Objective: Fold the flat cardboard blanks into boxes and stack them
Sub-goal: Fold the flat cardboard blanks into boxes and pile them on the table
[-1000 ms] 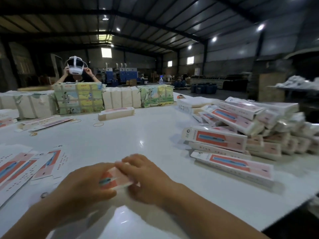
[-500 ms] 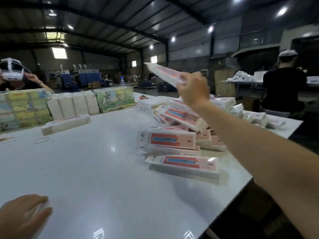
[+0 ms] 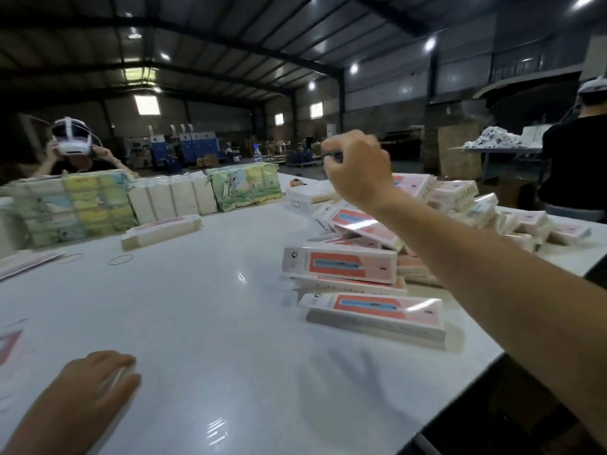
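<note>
Right hand [image 3: 356, 169]: raised above the heap of folded boxes, arm stretched out over the right edge of the table; fingers curled loosely in, holding nothing.
Left hand [image 3: 88, 394]: lying on the table near its near-left corner, palm down, fingers fairly straight; something pale shows under the fingertips, too blurred to name.
Heap of folded boxes [image 3: 427, 221]: piled loosely along the right edge of the table, pink and white, lying at mixed angles.
Front box [image 3: 374, 315]: lowest of the heap and nearest the near edge, flat on the table, long axis running left to right along that edge, printed face up.
Second box [image 3: 340, 265]: just behind it, resting on other boxes, long axis also left to right, tilted slightly.
Flat blanks [image 3: 10, 348]: at the left edge, only a pink corner in view.
Single box [image 3: 161, 231]: lying alone toward the far-left part, long axis left to right, well apart from the heap.
Wrapped bundles [image 3: 131, 201]: in a row along the far edge.
Rubber bands [image 3: 121, 259]: two, loose on the table in front of the bundles.
Table [image 3: 203, 323]: white, glossy.
People: one behind the bundles with hands at a white headset [image 3: 72, 142]; another in a dark top [image 3: 571, 165] past the far-right corner.
</note>
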Tool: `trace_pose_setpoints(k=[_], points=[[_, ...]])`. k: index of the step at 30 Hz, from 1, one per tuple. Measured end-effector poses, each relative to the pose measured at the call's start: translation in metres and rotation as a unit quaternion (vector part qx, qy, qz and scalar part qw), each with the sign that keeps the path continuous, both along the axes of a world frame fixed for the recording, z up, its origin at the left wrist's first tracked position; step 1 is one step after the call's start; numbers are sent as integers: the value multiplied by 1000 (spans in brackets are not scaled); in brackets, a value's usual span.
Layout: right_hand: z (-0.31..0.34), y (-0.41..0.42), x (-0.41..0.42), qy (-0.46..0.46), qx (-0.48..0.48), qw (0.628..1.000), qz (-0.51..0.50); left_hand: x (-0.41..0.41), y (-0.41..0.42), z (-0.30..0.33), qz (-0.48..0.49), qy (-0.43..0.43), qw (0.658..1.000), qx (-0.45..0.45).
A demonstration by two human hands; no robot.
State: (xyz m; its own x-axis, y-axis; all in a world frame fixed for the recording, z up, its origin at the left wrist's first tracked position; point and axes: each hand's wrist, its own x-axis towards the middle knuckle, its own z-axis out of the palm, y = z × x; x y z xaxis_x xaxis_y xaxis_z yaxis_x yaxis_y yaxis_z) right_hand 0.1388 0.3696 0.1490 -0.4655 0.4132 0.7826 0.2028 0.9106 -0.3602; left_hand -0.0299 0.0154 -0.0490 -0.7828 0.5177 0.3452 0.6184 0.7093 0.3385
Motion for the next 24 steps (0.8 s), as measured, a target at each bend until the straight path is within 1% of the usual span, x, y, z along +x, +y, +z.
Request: trace_pose_setpoints(k=[2, 3, 4, 7, 9, 11, 13, 14, 16, 17, 19, 21, 22, 24], points=[[-20, -58, -22, -48, 30, 989, 138, 15, 4, 12, 15, 6, 1000, 0], [-38, -85, -32, -86, 48, 978, 182, 19, 4, 13, 11, 5, 1000, -5], [-59, -109, -43, -136, 68, 967, 202, 23, 4, 14, 8, 8, 1000, -3], [-126, -154, -68, -303, 108, 929, 185, 29, 5, 12, 3, 12, 1000, -8], [-160, -168, -76, -343, 96, 917, 177, 28, 3, 11, 6, 8, 1000, 2], [-181, -171, -81, -331, 79, 923, 180, 26, 1, 10, 1, 11, 1000, 10], [-190, -168, -84, -312, 59, 929, 188, 26, 1, 11, 0, -3, 1000, -4], [-192, -166, -84, -306, 50, 930, 197, 25, 1, 14, 6, -41, 999, 3], [-193, -164, -84, -296, 37, 930, 214, 15, -8, 31, 28, -129, 990, 56], [-193, -165, -84, -290, 34, 931, 218, 5, -17, 42, 44, -154, 984, 83], [-193, -170, -86, -282, 31, 933, 220, -23, -47, 67, 109, -151, 977, 100], [-191, -173, -89, -275, 28, 936, 220, -53, -88, 88, 231, -108, 966, 42], [-191, -174, -90, -268, 23, 937, 222, -65, -111, 93, 300, -97, 949, -3], [-190, -175, -92, -254, 9, 940, 226, -81, -153, 90, 404, -127, 901, -90]])
